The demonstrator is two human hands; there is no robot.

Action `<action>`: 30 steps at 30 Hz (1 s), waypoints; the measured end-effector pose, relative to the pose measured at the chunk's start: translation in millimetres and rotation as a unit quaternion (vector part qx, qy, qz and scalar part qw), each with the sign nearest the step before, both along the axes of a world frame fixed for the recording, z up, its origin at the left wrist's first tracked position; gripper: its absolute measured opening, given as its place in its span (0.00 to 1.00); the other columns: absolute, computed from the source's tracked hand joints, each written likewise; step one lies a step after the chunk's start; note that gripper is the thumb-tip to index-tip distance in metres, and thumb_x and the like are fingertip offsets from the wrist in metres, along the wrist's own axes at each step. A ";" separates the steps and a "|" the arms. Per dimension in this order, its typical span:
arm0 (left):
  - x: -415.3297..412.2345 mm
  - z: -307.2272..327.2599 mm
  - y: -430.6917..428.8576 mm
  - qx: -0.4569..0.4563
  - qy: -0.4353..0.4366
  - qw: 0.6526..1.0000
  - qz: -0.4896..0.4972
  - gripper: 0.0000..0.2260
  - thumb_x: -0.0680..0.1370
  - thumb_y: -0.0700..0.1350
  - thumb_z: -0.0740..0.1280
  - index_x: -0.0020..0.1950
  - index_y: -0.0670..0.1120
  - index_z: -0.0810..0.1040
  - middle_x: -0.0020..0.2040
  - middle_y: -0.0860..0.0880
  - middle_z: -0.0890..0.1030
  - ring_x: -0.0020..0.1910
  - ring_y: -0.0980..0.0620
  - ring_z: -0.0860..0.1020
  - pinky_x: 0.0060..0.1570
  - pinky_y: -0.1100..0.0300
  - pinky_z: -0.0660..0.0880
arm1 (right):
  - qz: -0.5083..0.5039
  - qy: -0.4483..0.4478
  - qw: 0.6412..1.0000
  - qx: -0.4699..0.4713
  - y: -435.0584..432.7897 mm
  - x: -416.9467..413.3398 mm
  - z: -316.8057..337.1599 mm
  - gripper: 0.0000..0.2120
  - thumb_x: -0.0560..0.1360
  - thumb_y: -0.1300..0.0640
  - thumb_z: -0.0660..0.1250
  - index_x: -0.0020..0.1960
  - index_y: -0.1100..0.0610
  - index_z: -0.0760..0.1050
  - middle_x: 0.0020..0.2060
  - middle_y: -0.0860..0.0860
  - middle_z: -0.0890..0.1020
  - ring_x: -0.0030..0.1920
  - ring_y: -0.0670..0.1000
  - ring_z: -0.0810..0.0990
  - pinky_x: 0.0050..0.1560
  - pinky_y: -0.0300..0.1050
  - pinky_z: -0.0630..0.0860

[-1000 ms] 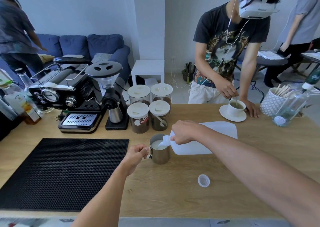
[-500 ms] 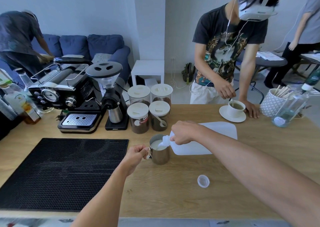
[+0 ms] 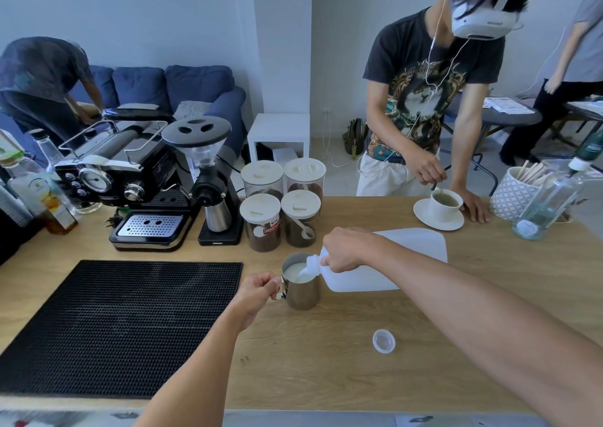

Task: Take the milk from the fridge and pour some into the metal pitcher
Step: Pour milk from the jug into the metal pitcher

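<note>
A white plastic milk jug (image 3: 414,247) lies tipped almost flat, its open spout over the rim of the metal pitcher (image 3: 301,291). Milk runs from the spout into the pitcher, which stands upright on the wooden counter (image 3: 326,361) and holds white milk. My right hand (image 3: 349,248) grips the jug near its neck. My left hand (image 3: 257,291) is closed on the pitcher's handle at its left side. The jug's white cap (image 3: 383,340) lies loose on the counter, in front and to the right of the pitcher.
A black rubber mat (image 3: 114,325) covers the left counter. Behind the pitcher stand several lidded coffee jars (image 3: 262,222), a grinder (image 3: 208,181) and an espresso machine (image 3: 130,178). A person across the counter stirs a cup (image 3: 443,203). A stick holder (image 3: 515,193) and glass bottle (image 3: 551,198) stand far right.
The jug and pitcher hold the same pose while milk keeps running in. The person at the far left has bent lower over the sofa.
</note>
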State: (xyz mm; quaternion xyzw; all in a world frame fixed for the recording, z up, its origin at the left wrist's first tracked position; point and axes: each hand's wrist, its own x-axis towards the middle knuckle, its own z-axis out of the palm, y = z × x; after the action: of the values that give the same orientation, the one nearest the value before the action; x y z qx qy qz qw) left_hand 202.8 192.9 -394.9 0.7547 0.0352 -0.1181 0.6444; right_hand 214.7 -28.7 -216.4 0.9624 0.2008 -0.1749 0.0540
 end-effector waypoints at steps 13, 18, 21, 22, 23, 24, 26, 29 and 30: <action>-2.5 5.9 -1.3 0.002 0.004 1.000 -0.004 0.20 0.83 0.39 0.64 0.30 0.47 0.74 0.29 0.52 0.74 0.37 0.52 0.70 0.54 0.53 0.70 | -0.004 0.006 1.000 0.006 0.8 0.0 0.8 0.17 0.80 0.50 0.60 0.47 0.64 0.77 0.35 0.53 0.74 0.30 0.51 0.69 0.29 0.44 0.62; -2.7 6.4 -0.7 0.000 0.004 1.000 -0.004 0.19 0.83 0.39 0.64 0.31 0.47 0.74 0.30 0.52 0.74 0.37 0.52 0.70 0.54 0.53 0.70 | -0.007 0.010 1.000 0.005 1.7 -0.3 1.8 0.17 0.81 0.50 0.60 0.47 0.64 0.77 0.35 0.53 0.74 0.30 0.50 0.69 0.29 0.44 0.62; -3.5 7.8 -0.8 -0.002 0.005 1.000 -0.007 0.19 0.83 0.39 0.64 0.32 0.46 0.74 0.30 0.51 0.73 0.37 0.51 0.70 0.55 0.53 0.70 | -0.006 0.008 1.000 0.004 1.7 -0.8 2.1 0.17 0.80 0.50 0.61 0.46 0.64 0.77 0.35 0.53 0.73 0.31 0.51 0.69 0.29 0.44 0.62; -3.9 8.4 -1.0 -0.002 0.006 1.000 -0.007 0.18 0.83 0.39 0.64 0.32 0.46 0.73 0.30 0.51 0.73 0.37 0.52 0.70 0.55 0.53 0.69 | -0.005 0.006 1.000 0.001 1.7 -0.9 1.9 0.16 0.80 0.50 0.60 0.44 0.63 0.76 0.35 0.53 0.74 0.32 0.52 0.70 0.29 0.44 0.63; -4.3 9.3 -1.3 -0.003 0.007 1.000 -0.006 0.18 0.83 0.39 0.64 0.32 0.45 0.73 0.31 0.50 0.73 0.37 0.52 0.70 0.55 0.54 0.69 | -0.004 0.003 1.000 -0.002 1.7 -0.9 1.6 0.16 0.80 0.50 0.60 0.43 0.62 0.74 0.36 0.53 0.75 0.33 0.52 0.71 0.29 0.44 0.63; -4.8 10.0 -1.7 -0.002 0.008 1.000 -0.007 0.17 0.83 0.39 0.64 0.33 0.45 0.72 0.31 0.50 0.73 0.37 0.52 0.70 0.55 0.54 0.69 | -0.003 0.001 1.000 -0.004 1.6 -0.8 1.3 0.16 0.80 0.50 0.60 0.41 0.61 0.73 0.36 0.53 0.75 0.33 0.53 0.72 0.30 0.44 0.63; -5.3 10.9 -2.4 -0.002 0.008 1.000 -0.007 0.17 0.83 0.39 0.63 0.33 0.45 0.72 0.31 0.50 0.73 0.37 0.52 0.70 0.56 0.54 0.69 | -0.001 0.000 1.000 -0.007 1.8 -0.2 1.0 0.16 0.80 0.50 0.60 0.39 0.60 0.71 0.35 0.53 0.74 0.32 0.52 0.71 0.30 0.45 0.64; -5.8 11.5 -2.6 -0.002 0.009 1.000 -0.007 0.17 0.83 0.39 0.63 0.33 0.45 0.72 0.31 0.50 0.73 0.37 0.53 0.70 0.56 0.55 0.69 | -0.001 0.001 1.000 -0.009 2.1 -0.1 1.0 0.16 0.80 0.51 0.60 0.38 0.60 0.70 0.34 0.52 0.74 0.31 0.51 0.71 0.30 0.45 0.64; -5.9 11.4 -2.3 -0.003 0.010 1.000 -0.008 0.17 0.83 0.40 0.64 0.33 0.45 0.72 0.30 0.51 0.73 0.36 0.53 0.70 0.56 0.55 0.69 | -0.001 0.002 1.000 -0.008 2.2 -0.3 1.0 0.16 0.80 0.51 0.60 0.38 0.60 0.71 0.34 0.52 0.74 0.32 0.52 0.71 0.30 0.45 0.64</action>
State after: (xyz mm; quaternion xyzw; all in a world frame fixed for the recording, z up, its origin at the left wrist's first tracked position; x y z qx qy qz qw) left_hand 196.9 190.6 -383.5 0.7517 0.0352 -0.1303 0.6455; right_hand 214.5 -26.5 -215.4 0.9618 0.1983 -0.1785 0.0614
